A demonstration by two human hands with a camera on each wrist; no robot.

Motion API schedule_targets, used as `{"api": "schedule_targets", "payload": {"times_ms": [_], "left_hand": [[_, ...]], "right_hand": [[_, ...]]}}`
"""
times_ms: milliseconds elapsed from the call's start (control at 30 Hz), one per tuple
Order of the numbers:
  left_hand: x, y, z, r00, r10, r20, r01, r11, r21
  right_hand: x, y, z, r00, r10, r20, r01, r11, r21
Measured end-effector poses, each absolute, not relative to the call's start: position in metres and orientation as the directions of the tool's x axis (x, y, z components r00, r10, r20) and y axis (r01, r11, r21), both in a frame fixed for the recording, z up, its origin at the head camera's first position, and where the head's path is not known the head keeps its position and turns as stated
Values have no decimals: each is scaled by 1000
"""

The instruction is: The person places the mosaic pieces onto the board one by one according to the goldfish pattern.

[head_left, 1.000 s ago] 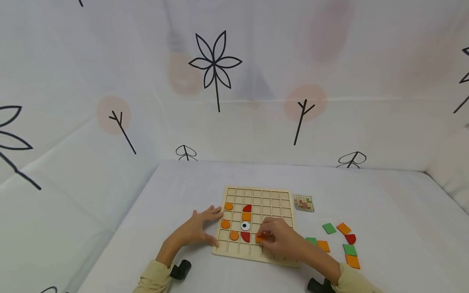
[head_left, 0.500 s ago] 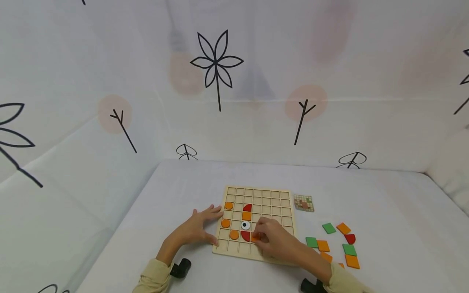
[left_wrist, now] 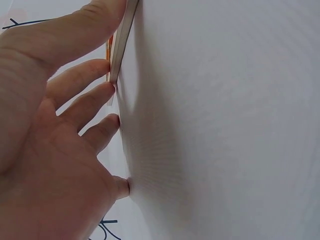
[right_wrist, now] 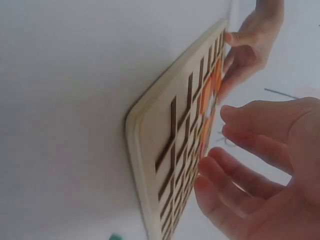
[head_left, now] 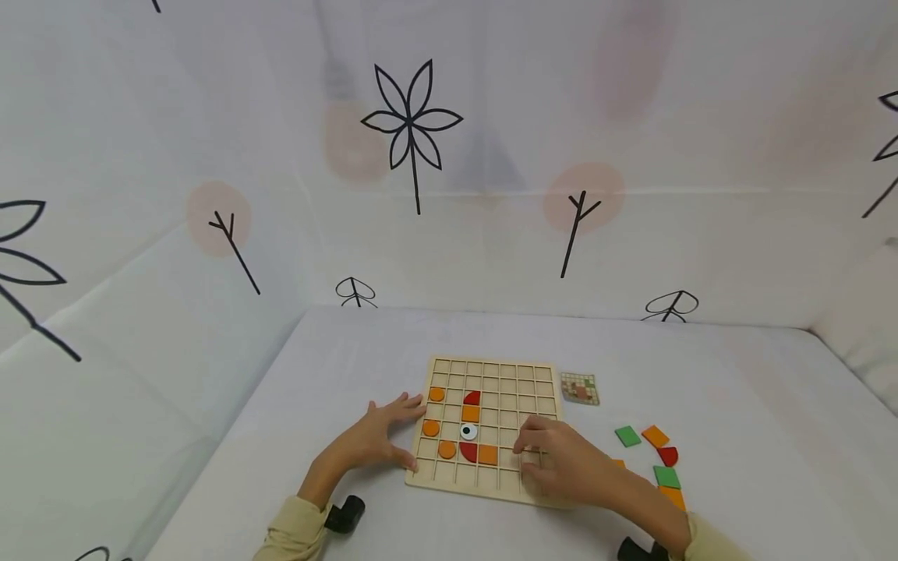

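Observation:
A wooden grid board [head_left: 508, 401] lies on the white table. My left hand [head_left: 379, 436] rests at its left side, fingers spread; in the left wrist view the thumb and fingertips touch the board's edge [left_wrist: 123, 42]. My right hand [head_left: 571, 463] is over the board's right part, holding nothing. Its thumb stands apart from loosely bent fingers in the right wrist view. An orange square tile [head_left: 487, 455] sits beside a red quarter-round tile [head_left: 468, 452]. Above them are a round eye tile [head_left: 468, 432], another orange square [head_left: 471, 414] and a red piece [head_left: 472, 398].
Orange round tiles [head_left: 431, 428] occupy cells on the board's left. A small patterned card [head_left: 580, 388] lies off its upper right corner. Loose green [head_left: 627, 436], orange [head_left: 655, 435] and red tiles [head_left: 668, 456] lie to the right, some partly behind the right arm.
My right hand slid the orange square left into the cell beside the red quarter-round tile, let it go and drew back to the right. My left hand stays put.

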State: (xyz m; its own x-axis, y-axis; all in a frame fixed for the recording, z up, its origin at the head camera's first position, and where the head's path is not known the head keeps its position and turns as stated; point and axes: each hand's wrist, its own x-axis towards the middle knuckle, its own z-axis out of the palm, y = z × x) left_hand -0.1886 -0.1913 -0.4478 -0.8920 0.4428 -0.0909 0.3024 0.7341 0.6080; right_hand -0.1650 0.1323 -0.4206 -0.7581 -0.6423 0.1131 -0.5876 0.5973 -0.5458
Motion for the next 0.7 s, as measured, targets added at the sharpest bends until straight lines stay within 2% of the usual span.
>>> {"api": "schedule_targets", "payload": {"times_ms": [200,700], "left_hand": [[-188,-190,-446,-890,446,-91,306,735,605],[-190,-191,-448,-891,443,-97,305,745,593]], "right_hand": [[-164,155,-416,-780,-623,55,-546,636,-545],[-156,213,-420,-778,-610,152,-588,620,-520]]}}
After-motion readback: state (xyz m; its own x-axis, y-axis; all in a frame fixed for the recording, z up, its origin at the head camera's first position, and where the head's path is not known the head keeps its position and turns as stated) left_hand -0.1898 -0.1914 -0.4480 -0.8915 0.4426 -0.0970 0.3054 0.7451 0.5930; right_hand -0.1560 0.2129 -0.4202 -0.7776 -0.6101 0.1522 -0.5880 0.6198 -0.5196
